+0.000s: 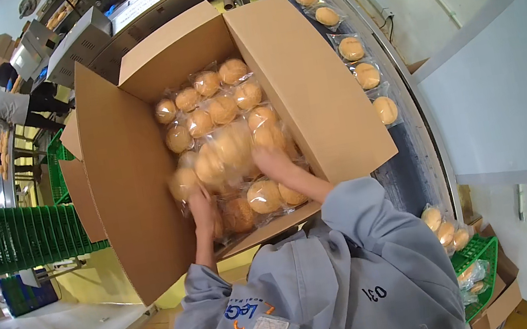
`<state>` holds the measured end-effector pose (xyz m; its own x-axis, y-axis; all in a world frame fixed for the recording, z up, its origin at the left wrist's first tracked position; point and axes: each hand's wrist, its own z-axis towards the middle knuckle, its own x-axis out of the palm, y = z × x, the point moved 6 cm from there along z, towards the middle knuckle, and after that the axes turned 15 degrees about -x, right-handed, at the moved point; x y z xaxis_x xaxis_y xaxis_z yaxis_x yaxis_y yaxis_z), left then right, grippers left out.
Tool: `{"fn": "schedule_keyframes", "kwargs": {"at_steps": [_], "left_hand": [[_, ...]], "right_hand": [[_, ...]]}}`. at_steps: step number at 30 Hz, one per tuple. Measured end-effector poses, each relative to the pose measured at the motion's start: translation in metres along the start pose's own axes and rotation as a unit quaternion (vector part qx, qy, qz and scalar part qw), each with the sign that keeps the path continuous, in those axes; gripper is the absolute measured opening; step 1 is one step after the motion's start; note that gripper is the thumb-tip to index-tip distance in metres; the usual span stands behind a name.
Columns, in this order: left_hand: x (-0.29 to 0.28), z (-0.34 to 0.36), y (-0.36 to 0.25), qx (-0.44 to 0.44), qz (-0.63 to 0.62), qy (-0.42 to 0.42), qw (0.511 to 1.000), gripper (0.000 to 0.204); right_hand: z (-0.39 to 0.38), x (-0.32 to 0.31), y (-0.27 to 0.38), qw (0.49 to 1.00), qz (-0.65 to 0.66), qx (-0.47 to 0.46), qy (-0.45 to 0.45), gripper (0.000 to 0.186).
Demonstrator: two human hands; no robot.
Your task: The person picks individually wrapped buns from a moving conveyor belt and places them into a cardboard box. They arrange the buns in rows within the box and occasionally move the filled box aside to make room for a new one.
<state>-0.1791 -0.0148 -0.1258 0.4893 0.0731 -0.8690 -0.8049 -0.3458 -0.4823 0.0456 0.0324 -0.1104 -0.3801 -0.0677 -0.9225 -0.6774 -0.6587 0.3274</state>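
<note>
An open cardboard box stands in front of me, filled with clear-wrapped round buns. Both my hands reach into it. My left hand and my right hand grip the two ends of a blurred clear pack of buns held just above the other packs in the box's near half. More wrapped buns lie under my hands at the near wall.
A conveyor belt with single wrapped buns runs along the right of the box. A green crate of buns sits at lower right. Green crates stack at left. Other people work at machines far left.
</note>
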Motion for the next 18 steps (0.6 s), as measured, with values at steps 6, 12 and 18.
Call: {"fn": "schedule_keyframes", "kwargs": {"at_steps": [6, 12, 18], "left_hand": [[0.006, -0.016, 0.013, 0.013, 0.153, 0.181, 0.971, 0.030], [-0.005, -0.035, -0.174, 0.108, 0.020, 0.228, 0.968, 0.032], [0.092, -0.140, -0.402, 0.397, -0.099, 0.362, 0.837, 0.026]], "right_hand": [[-0.047, 0.020, 0.026, 0.987, 0.052, 0.038, 0.145, 0.014], [-0.168, -0.164, 0.004, 0.931, 0.100, 0.102, -0.335, 0.017], [-0.518, -0.120, -0.084, 0.649, -0.249, 0.714, -0.081, 0.068]]}}
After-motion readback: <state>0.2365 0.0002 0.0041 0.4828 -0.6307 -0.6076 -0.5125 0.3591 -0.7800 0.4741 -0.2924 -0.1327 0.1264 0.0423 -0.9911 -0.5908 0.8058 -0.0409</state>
